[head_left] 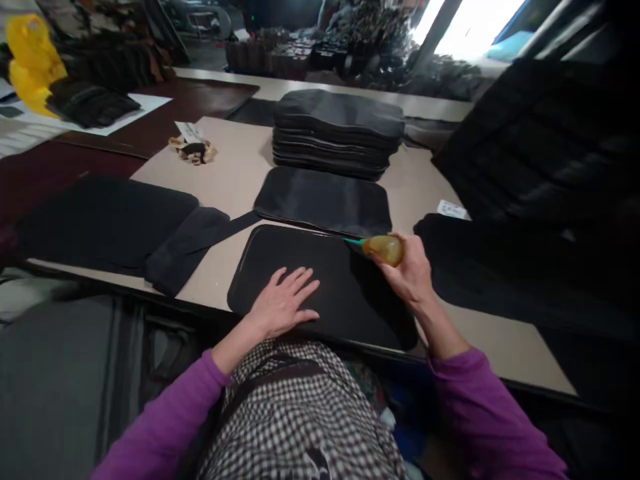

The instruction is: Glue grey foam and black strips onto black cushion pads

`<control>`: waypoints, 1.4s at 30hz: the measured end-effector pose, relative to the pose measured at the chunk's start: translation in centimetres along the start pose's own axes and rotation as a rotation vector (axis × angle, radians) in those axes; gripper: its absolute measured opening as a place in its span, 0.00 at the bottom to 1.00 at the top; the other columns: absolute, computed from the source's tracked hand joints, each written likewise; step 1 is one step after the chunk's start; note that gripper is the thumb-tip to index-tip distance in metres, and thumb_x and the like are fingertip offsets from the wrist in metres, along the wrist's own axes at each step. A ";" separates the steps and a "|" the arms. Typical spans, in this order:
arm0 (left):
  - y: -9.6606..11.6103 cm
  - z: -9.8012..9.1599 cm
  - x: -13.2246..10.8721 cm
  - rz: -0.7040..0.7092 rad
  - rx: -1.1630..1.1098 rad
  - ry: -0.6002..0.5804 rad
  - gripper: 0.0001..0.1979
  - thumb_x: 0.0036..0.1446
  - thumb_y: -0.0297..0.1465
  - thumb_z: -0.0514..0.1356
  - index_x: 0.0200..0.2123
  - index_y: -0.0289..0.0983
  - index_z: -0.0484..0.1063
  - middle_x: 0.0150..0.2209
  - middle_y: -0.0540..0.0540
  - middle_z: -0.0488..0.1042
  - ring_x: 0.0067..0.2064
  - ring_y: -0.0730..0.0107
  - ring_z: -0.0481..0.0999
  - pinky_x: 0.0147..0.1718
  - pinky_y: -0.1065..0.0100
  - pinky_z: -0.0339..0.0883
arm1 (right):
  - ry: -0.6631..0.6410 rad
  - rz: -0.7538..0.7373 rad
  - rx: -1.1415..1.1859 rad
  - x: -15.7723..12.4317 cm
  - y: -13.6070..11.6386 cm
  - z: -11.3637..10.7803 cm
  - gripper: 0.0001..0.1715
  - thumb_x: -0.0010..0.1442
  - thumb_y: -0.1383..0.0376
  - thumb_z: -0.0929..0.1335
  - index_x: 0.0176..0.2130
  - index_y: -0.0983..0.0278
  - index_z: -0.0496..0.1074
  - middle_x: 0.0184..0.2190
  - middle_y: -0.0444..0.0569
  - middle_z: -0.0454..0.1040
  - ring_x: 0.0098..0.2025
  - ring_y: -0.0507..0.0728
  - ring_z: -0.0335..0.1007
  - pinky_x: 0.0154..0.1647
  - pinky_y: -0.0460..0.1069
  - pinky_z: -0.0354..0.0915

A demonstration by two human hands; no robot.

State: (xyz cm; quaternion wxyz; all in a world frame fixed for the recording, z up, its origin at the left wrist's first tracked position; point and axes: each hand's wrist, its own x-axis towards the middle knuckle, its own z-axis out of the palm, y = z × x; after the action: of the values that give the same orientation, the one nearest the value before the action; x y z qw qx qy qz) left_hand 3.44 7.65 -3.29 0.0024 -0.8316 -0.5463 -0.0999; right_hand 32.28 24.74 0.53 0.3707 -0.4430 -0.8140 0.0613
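A black rounded-corner panel (330,287) lies flat at the table's front edge, with a thin shiny line along its far and left rim. My left hand (285,300) rests on it with fingers spread. In my right hand (413,267) is an amber squeeze bottle (385,249) with a green nozzle, tilted so the tip points left at the panel's far edge. Just beyond lies another black panel (325,197) of similar shape. Behind that rises a stack of black panels (337,130).
Black fabric pieces (110,220) with a strap lie on the left, and more black material (500,267) on the right. A small crumpled tan item (195,150) sits on the beige board (235,143). Farther left are a yellow object (33,63) and a dark bundle (93,103).
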 end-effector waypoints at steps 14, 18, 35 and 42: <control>0.0 -0.3 0.3 0.015 0.083 -0.067 0.35 0.73 0.53 0.47 0.76 0.46 0.54 0.78 0.43 0.50 0.78 0.54 0.53 0.72 0.44 0.49 | 0.208 0.222 -0.120 -5.2 5.9 -5.7 0.32 0.61 0.45 0.73 0.55 0.60 0.69 0.50 0.55 0.71 0.52 0.66 0.70 0.54 0.60 0.69; -0.1 -0.1 0.3 0.017 0.093 -0.073 0.34 0.73 0.53 0.47 0.76 0.48 0.53 0.78 0.44 0.49 0.78 0.54 0.53 0.73 0.44 0.49 | 0.218 0.258 -0.122 -5.8 5.5 -7.5 0.31 0.58 0.47 0.74 0.54 0.60 0.71 0.50 0.55 0.73 0.52 0.67 0.72 0.55 0.61 0.69; 0.0 -0.2 0.3 -0.006 0.097 -0.077 0.35 0.73 0.51 0.47 0.76 0.45 0.55 0.79 0.40 0.45 0.79 0.48 0.45 0.73 0.38 0.41 | 0.006 0.685 0.239 -16.4 2.3 -16.7 0.33 0.51 0.43 0.79 0.50 0.56 0.75 0.44 0.49 0.78 0.44 0.66 0.76 0.45 0.60 0.74; -0.3 -0.4 0.3 -0.029 -0.010 -0.080 0.32 0.75 0.47 0.42 0.76 0.43 0.56 0.79 0.39 0.48 0.79 0.52 0.45 0.74 0.41 0.38 | 0.033 0.875 0.445 -19.4 -0.2 -15.1 0.36 0.49 0.44 0.80 0.51 0.57 0.75 0.41 0.47 0.78 0.38 0.62 0.75 0.27 0.51 0.70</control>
State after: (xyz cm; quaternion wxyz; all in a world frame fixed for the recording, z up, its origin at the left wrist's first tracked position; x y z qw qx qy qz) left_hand 3.19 8.05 -2.90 -0.0251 -0.8271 -0.5572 -0.0696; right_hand 48.54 6.28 0.82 0.4088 -0.6542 -0.5128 0.3767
